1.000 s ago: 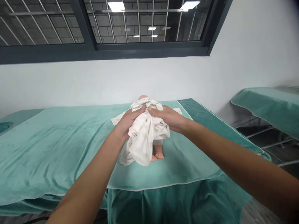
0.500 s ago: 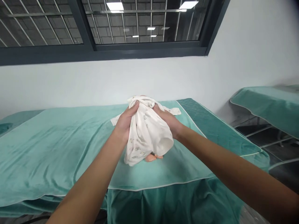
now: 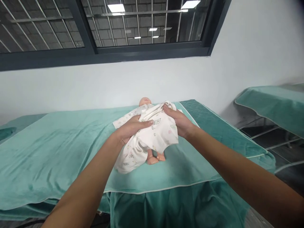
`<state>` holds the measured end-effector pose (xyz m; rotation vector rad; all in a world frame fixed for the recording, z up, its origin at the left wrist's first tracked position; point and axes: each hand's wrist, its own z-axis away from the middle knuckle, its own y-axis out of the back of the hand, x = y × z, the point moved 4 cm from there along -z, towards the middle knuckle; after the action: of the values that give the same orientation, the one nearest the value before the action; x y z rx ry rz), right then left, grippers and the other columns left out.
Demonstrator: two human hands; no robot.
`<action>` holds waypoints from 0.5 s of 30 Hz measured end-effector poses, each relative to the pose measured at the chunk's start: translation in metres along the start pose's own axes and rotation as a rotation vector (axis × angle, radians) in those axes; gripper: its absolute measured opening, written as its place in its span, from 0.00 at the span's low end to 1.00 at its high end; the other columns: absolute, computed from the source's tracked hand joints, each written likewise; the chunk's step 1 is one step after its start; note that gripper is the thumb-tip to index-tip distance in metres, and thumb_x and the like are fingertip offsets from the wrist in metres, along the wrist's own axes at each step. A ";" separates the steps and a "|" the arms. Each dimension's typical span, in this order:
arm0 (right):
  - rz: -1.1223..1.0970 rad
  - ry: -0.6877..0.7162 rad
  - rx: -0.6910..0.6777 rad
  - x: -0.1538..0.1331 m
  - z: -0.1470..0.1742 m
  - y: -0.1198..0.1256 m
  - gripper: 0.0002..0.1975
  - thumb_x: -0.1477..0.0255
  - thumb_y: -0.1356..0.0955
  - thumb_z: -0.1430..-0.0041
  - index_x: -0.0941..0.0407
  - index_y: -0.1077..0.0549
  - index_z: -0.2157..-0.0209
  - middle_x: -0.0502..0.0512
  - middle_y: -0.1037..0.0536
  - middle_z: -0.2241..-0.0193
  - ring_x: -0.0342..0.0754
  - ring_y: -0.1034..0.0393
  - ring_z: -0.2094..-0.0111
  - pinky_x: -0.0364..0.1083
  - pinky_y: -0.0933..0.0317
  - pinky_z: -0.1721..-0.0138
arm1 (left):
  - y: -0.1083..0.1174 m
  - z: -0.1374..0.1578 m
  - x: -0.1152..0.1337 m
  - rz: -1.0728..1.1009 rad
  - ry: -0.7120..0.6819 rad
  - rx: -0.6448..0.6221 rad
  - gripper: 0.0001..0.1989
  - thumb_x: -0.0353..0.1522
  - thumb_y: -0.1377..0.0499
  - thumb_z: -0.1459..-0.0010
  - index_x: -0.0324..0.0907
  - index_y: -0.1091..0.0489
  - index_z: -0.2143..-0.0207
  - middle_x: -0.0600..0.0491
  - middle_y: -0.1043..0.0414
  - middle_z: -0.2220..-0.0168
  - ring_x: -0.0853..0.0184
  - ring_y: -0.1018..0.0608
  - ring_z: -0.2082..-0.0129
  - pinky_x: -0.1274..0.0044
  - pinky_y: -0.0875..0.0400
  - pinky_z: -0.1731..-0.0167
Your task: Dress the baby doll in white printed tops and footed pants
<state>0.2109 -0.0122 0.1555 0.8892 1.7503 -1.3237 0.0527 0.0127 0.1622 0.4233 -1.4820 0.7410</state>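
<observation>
A baby doll (image 3: 145, 101) lies on its back on the bed, in a white long-sleeved top (image 3: 129, 116) with a small print. Its bare feet (image 3: 155, 159) point toward me. Above its body I hold a pair of white printed baby pants (image 3: 155, 134), bunched at the upper edge. My left hand (image 3: 134, 126) grips the pants from the left, thumb on top of the cloth. At the gathered upper right edge, my right hand (image 3: 178, 120) pinches the fabric. One pant leg droops to the lower left. The cloth hides the doll's middle and most of its legs.
Light green sheeting (image 3: 71, 148) covers the bed, with darker green cloth (image 3: 213, 136) at the right and front. Behind stands a white wall (image 3: 106, 84) below a barred window (image 3: 142, 25). Another green-covered bed (image 3: 275, 104) is at the right.
The pants have come down and opened out, one leg swinging left. The doll's head and more of its legs now show. My left hand has turned flatter; my right has shifted slightly right.
</observation>
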 end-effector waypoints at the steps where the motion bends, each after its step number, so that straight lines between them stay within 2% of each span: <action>1: 0.005 -0.003 -0.002 0.003 0.001 0.002 0.20 0.59 0.28 0.44 0.56 0.24 0.54 0.57 0.19 0.59 0.55 0.26 0.52 0.52 0.32 0.51 | 0.002 -0.001 0.002 -0.020 -0.006 0.031 0.28 0.35 0.30 0.51 0.38 0.29 0.47 0.43 0.21 0.55 0.59 0.19 0.60 0.71 0.26 0.59; 4: 0.038 -0.064 -0.044 0.016 0.012 0.010 0.22 0.61 0.27 0.45 0.55 0.25 0.50 0.57 0.19 0.57 0.55 0.26 0.52 0.51 0.33 0.51 | 0.007 -0.004 -0.001 -0.046 -0.004 0.092 0.27 0.35 0.30 0.52 0.38 0.28 0.49 0.43 0.21 0.56 0.58 0.19 0.60 0.70 0.26 0.59; 8: 0.092 -0.303 -0.089 0.048 0.040 0.025 0.23 0.64 0.26 0.47 0.57 0.24 0.51 0.60 0.19 0.56 0.54 0.24 0.56 0.48 0.33 0.56 | 0.014 -0.006 -0.029 -0.178 0.168 0.066 0.23 0.36 0.30 0.57 0.39 0.24 0.56 0.44 0.20 0.61 0.54 0.19 0.60 0.68 0.26 0.62; 11: 0.135 -0.423 -0.041 0.075 0.062 0.035 0.23 0.64 0.25 0.49 0.59 0.23 0.52 0.61 0.19 0.58 0.53 0.24 0.59 0.48 0.33 0.56 | 0.015 -0.008 -0.051 -0.394 0.232 0.046 0.16 0.35 0.32 0.57 0.41 0.22 0.63 0.47 0.20 0.63 0.54 0.20 0.60 0.71 0.28 0.64; 15: 0.151 -0.445 0.083 0.109 0.083 0.044 0.25 0.62 0.24 0.51 0.58 0.23 0.52 0.60 0.18 0.57 0.55 0.24 0.57 0.52 0.35 0.51 | 0.005 -0.016 -0.067 -0.778 0.200 0.001 0.09 0.34 0.38 0.54 0.43 0.23 0.68 0.52 0.21 0.66 0.58 0.22 0.63 0.75 0.34 0.68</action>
<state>0.2107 -0.0738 0.0256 0.6895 1.2699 -1.3766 0.0660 0.0147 0.0940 0.8349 -1.0053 0.1525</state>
